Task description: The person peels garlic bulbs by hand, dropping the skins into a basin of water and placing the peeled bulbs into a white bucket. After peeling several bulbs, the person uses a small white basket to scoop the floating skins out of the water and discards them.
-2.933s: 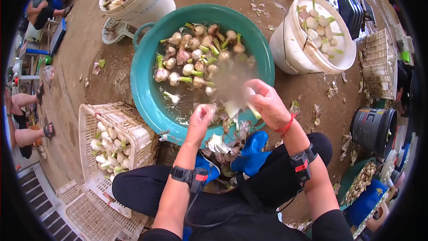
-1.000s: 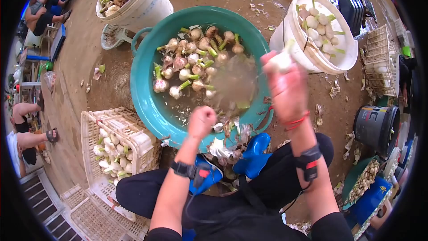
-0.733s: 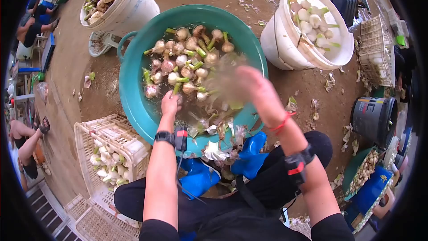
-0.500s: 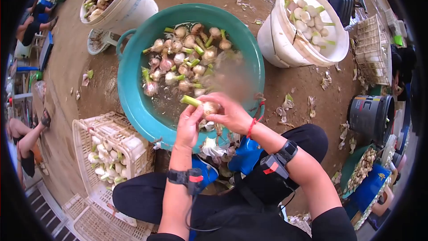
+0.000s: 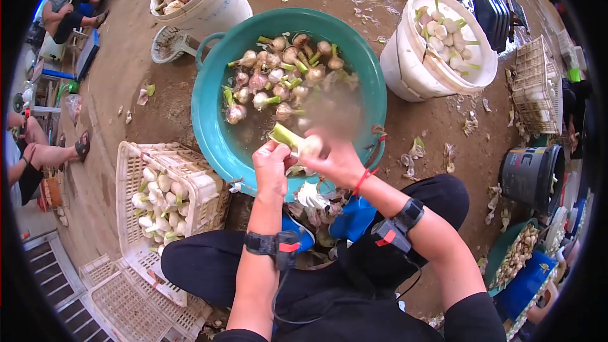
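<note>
A garlic bulb with a short thick green stem is between my hands, over the near side of the green basin. My left hand is closed at the stem's lower side, thumb and fingers pinching. Round the pale bulb's right side curl the fingers of my right hand; a blur in the picture hides part of them. In the basin's water float several unpeeled garlic bulbs with cut green stems. White peeled skin hangs at the near rim below my hands.
To the left stands a crate of peeled garlic. A white bucket at the right holds pale bulbs; another bucket at the back left holds unpeeled ones. A dark bucket stands farther right. People sit at the left edge.
The view has shifted, so the basin and crates appear farther right. The bulb in my hands now looks whiter, and its stem points up to the left more steeply.
</note>
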A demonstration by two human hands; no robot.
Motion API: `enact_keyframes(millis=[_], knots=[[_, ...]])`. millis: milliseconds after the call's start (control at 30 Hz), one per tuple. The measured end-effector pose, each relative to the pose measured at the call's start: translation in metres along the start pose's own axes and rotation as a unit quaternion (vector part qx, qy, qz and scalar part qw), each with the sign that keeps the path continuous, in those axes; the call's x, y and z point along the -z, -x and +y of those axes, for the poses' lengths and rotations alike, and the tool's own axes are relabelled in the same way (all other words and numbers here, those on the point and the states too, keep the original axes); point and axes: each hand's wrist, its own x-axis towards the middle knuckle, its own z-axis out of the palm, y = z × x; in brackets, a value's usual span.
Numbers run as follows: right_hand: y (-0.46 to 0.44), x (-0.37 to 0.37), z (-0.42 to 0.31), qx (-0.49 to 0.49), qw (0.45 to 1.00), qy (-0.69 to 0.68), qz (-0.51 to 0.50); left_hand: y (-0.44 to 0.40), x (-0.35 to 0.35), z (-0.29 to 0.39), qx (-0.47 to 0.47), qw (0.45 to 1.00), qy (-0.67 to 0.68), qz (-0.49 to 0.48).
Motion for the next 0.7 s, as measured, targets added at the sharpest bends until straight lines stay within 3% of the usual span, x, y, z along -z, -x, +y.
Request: enact_keyframes(millis=[33, 67, 167, 200, 233, 333, 367, 400, 433, 500, 567, 633, 667, 700], knots=[[-0.006, 0.005, 0.012, -0.157, 0.95, -0.259, -0.079, 0.002, 0.0, 0.001, -0.001, 1.0, -0.001, 0.0], [-0.009, 0.008, 0.019, -0.298, 0.804, -0.492, -0.15, 0.008, -0.003, 0.008, 0.034, 0.997, 0.064, -0.016], [-0.01, 0.007, 0.001, -0.258, 0.818, -0.502, -0.11, 0.019, -0.013, 0.024, 0.082, 0.986, 0.138, -0.035], [-0.011, 0.0, 0.001, -0.208, 0.877, -0.415, -0.125, 0.019, -0.012, 0.02, 0.055, 0.993, 0.091, -0.054], [-0.01, 0.003, 0.0, -0.208, 0.877, -0.415, -0.125, 0.02, -0.011, 0.018, 0.028, 0.996, 0.043, -0.073], [-0.01, 0.017, 0.025, -0.274, 0.683, -0.606, -0.301, 0.024, -0.014, 0.032, 0.041, 0.979, 0.087, -0.181], [-0.01, 0.018, 0.019, -0.275, 0.683, -0.606, -0.301, 0.024, -0.015, 0.034, 0.052, 0.968, 0.084, -0.231], [-0.011, 0.019, 0.006, -0.201, 0.831, -0.468, -0.224, 0.023, -0.018, 0.033, 0.039, 0.978, 0.088, -0.186], [-0.012, 0.019, -0.001, -0.114, 0.936, -0.305, -0.136, 0.022, -0.023, 0.035, 0.037, 0.978, 0.088, -0.186], [-0.012, 0.02, -0.007, -0.079, 0.946, -0.281, -0.141, 0.024, -0.03, 0.041, 0.041, 0.996, 0.021, -0.076], [-0.009, 0.025, -0.014, -0.091, 0.923, -0.338, -0.162, 0.021, -0.021, 0.036, 0.026, 0.994, 0.024, -0.105], [-0.013, 0.02, 0.003, -0.098, 0.891, -0.415, -0.158, 0.029, -0.023, 0.04, 0.053, 0.971, 0.159, -0.168], [-0.014, 0.022, 0.0, -0.182, 0.776, -0.557, -0.234, 0.034, -0.028, 0.042, 0.034, 0.968, 0.193, -0.16], [-0.015, 0.024, -0.005, -0.256, 0.625, -0.673, -0.3, 0.032, -0.03, 0.038, 0.036, 0.967, 0.194, -0.161]])
